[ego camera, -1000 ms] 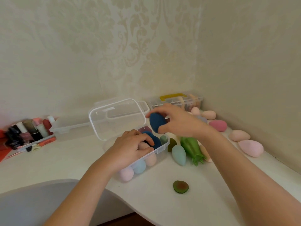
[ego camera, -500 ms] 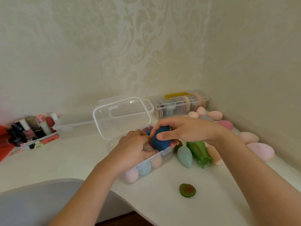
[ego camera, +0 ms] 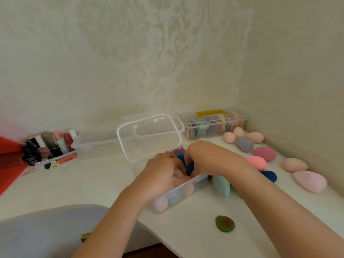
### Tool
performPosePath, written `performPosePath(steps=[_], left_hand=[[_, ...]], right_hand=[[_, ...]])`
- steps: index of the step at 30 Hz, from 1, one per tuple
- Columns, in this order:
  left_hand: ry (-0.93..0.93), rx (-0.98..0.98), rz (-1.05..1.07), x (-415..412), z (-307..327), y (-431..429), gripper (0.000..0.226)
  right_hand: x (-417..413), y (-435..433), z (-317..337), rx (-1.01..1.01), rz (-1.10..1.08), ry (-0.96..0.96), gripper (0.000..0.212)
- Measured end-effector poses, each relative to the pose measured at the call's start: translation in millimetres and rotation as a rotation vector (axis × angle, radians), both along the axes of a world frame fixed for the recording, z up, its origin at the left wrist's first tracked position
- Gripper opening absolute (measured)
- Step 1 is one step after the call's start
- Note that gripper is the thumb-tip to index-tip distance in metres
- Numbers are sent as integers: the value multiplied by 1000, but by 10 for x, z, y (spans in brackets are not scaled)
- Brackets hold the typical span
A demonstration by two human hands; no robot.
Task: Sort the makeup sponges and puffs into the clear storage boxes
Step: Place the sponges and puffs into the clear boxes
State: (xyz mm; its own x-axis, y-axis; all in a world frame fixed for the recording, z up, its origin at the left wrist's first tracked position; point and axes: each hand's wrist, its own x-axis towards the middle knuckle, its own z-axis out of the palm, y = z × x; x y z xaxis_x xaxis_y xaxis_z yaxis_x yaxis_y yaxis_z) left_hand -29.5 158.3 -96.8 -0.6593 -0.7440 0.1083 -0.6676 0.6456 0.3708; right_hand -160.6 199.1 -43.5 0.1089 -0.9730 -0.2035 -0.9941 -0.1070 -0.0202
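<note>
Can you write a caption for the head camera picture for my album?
Both hands press a dark blue sponge into the open clear box.

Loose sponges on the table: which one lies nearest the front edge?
The flat green sponge with the brown centre. It lies alone, in front of the open box; every other loose sponge sits farther back towards the right wall.

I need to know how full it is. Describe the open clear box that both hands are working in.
The open clear box is see-through plastic and sits on the white table. Its hinged lid, with a moulded handle, stands tilted up behind. Through the front wall show pink, pale blue and peach sponges; dark blue and mauve ones lie further back. The left hand and right hand press down into it.
</note>
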Motion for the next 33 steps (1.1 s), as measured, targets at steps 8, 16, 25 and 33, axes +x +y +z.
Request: performPosePath(steps=[8,16,25,33], left_hand=[[41,-5,-17,-9,-4,-5,14],[101,24,9,6,41,36,13],[687,-369,180,114,57,120,25],[1506,717,661,525,272,-211,39]], right_hand=[[62,-50,-43,-35,26,67,11],[-105,49,-63,37,6,-125,18],[-353,180,54,-263,-8,-482,29],[-430,216,-34,-48,-121,-335,59]])
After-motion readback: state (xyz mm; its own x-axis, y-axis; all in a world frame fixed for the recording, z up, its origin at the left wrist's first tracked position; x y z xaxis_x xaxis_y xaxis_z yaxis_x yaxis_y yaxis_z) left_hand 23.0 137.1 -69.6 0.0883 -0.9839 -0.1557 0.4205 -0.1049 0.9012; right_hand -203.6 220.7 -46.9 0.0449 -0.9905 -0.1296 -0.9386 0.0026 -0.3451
